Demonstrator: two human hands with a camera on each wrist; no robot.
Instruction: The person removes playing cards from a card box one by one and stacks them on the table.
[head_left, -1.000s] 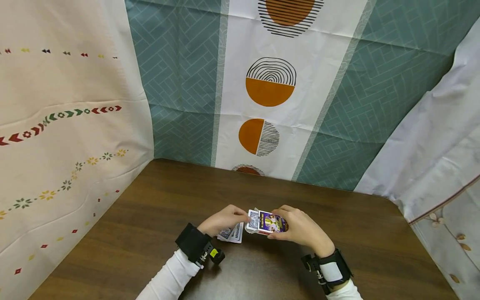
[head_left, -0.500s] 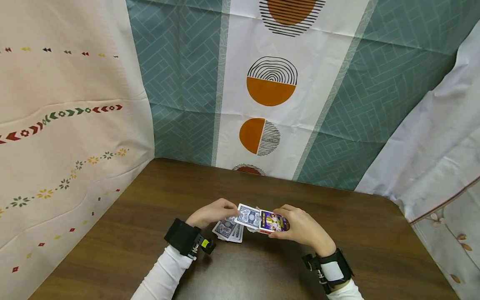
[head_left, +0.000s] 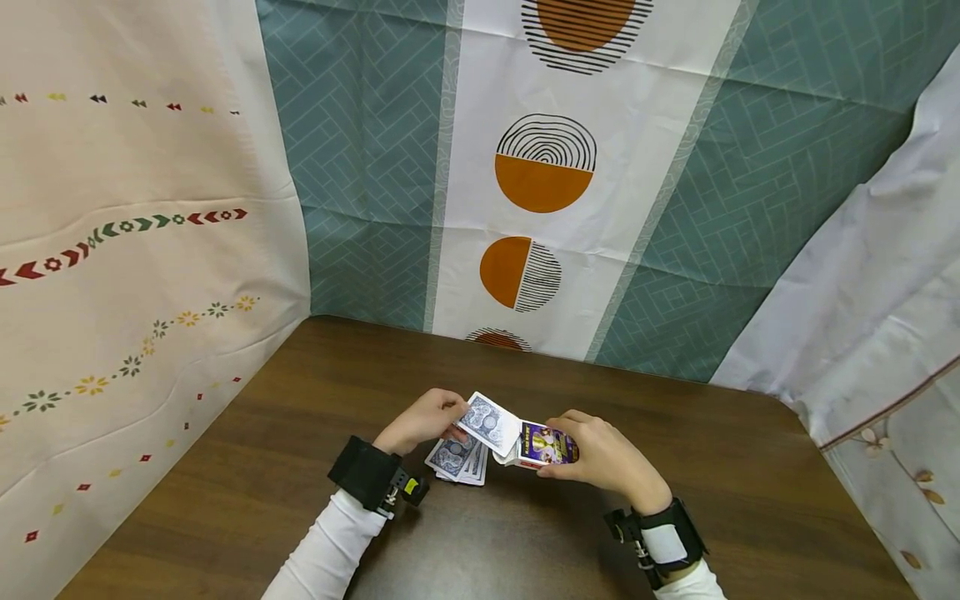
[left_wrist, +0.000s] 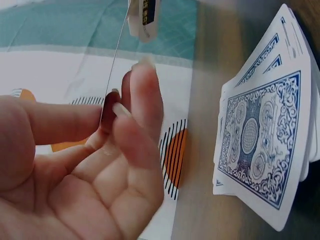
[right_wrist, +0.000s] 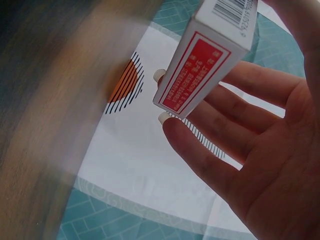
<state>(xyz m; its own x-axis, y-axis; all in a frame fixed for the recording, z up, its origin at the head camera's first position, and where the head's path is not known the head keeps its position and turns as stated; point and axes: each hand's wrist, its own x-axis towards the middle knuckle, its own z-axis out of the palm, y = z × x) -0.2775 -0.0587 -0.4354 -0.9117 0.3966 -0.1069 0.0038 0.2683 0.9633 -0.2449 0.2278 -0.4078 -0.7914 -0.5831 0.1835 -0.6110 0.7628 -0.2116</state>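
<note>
My left hand (head_left: 424,418) pinches a playing card (head_left: 487,423) by its left end, its blue-patterned back facing up; in the left wrist view the card appears edge-on as a thin line between thumb and fingers. My right hand (head_left: 603,457) grips a card box (head_left: 546,443), purple on top, with its open end toward the left hand. In the right wrist view the box's red and white side (right_wrist: 196,75) shows between the fingers. Below the left hand, a loose pile of playing cards (left_wrist: 260,135) lies on the table, backs up, slightly fanned.
The brown wooden table (head_left: 360,367) reaches back to a teal and white patterned curtain (head_left: 367,167). Pale patterned cloth (head_left: 150,250) hangs at the left, and white cloth (head_left: 862,275) at the right. Black straps with small cameras (head_left: 378,477) sit on both wrists.
My left hand has drawn the card out of the box toward the left and turned it at an angle. The right hand and the box have stayed almost still.
</note>
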